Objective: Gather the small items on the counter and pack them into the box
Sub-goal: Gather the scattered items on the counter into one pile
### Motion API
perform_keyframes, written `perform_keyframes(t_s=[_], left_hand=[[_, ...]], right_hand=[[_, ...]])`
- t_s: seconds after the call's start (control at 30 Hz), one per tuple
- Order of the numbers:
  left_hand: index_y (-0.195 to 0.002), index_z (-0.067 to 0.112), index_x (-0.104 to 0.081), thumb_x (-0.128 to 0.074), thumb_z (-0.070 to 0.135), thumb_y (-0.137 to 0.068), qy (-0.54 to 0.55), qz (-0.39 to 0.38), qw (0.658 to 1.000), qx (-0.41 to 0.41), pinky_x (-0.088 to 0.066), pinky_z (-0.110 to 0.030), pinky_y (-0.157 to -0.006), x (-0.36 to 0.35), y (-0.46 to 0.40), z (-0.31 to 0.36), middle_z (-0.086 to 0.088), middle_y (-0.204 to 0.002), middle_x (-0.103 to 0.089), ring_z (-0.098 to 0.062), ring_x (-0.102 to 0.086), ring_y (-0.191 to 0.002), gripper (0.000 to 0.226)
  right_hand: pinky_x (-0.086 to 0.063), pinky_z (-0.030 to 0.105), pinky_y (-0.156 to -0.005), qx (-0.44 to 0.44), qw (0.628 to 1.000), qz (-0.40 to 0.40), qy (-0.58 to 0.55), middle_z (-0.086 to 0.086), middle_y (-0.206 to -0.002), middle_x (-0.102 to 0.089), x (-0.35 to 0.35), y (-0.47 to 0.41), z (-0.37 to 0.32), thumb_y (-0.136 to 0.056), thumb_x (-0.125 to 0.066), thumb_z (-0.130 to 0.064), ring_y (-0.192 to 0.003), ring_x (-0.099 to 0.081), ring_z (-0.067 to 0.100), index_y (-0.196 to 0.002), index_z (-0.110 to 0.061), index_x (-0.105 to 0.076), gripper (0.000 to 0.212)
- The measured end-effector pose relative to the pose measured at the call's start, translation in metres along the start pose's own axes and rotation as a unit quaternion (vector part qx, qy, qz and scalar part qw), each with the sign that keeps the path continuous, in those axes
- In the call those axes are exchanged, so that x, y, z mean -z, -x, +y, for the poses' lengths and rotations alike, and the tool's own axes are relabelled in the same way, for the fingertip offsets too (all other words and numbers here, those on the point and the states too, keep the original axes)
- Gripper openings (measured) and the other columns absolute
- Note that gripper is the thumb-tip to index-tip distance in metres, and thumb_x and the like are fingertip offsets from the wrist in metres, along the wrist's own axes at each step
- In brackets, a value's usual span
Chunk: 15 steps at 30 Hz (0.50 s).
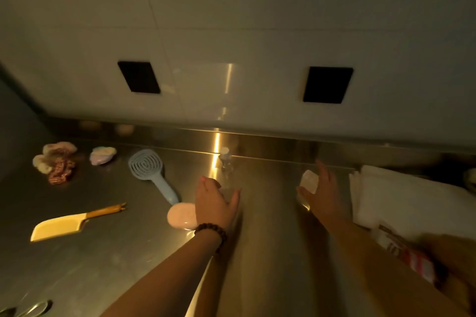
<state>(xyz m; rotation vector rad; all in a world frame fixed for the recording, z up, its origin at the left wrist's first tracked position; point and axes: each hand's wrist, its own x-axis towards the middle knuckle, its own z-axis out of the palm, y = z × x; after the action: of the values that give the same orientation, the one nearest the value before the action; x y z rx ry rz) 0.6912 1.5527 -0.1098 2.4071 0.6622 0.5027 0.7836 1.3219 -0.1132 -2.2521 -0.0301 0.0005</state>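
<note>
Right hand pinches a pale square soap-like block, left hand spread near the small clear bottle; best close low, seemingly.

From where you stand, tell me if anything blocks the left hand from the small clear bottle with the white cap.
Nothing visible does. The left hand is open just in front of the small clear bottle on the steel counter; the blue brush lies off to its left.
</note>
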Motion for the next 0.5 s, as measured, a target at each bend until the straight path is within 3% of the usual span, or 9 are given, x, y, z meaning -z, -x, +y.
perform_keyframes(t_s=[0.07,0.2,0.3,0.5], left_hand=[[-0.104,0.012,-0.046,-0.073,0.049,-0.07,0.009,0.028,0.999,0.045,-0.038,-0.028,-0.079,-0.002,-0.005,-0.005,-0.004,-0.103,-0.045,-0.014,-0.039,-0.091,0.057],[-0.134,0.01,-0.033,-0.073,0.055,-0.066,-0.043,-0.014,0.996,0.075,-0.038,-0.037,-0.099,-0.012,-0.022,-0.019,-0.012,-0.131,-0.04,-0.026,-0.039,-0.119,0.091],[-0.139,0.015,-0.025,-0.071,0.061,-0.066,-0.058,-0.071,0.994,0.06,-0.037,-0.042,-0.105,-0.02,-0.035,-0.023,-0.011,-0.142,-0.031,-0.028,-0.035,-0.129,0.097],[-0.136,0.018,-0.028,-0.076,0.051,-0.065,-0.022,-0.134,0.991,-0.007,-0.032,-0.039,-0.109,-0.032,-0.066,-0.014,-0.008,-0.14,-0.029,-0.028,-0.022,-0.133,0.093]], right_hand=[[-0.039,0.042,-0.101,-0.002,1.0,0.013,0.021,0.018,-0.136,-0.041,-0.008,-0.006,0.002,-0.079,-0.072,-0.013,-0.121,-0.046,0.034,-0.14,-0.011,-0.037,0.071],[-0.041,0.038,-0.093,-0.008,0.997,0.04,0.066,0.022,-0.122,-0.052,-0.017,-0.011,0.005,-0.087,-0.062,-0.009,-0.11,-0.052,0.038,-0.123,-0.003,-0.052,0.038],[-0.041,0.036,-0.092,-0.005,0.995,0.052,0.083,0.02,-0.121,-0.054,-0.022,-0.013,0.005,-0.088,-0.061,-0.011,-0.109,-0.053,0.035,-0.122,-0.003,-0.053,0.036],[-0.04,0.032,-0.089,0.011,0.998,0.047,0.049,0.021,-0.118,-0.055,-0.042,-0.011,-0.009,-0.084,-0.064,-0.006,-0.106,-0.054,0.036,-0.12,-0.003,-0.055,0.037]])
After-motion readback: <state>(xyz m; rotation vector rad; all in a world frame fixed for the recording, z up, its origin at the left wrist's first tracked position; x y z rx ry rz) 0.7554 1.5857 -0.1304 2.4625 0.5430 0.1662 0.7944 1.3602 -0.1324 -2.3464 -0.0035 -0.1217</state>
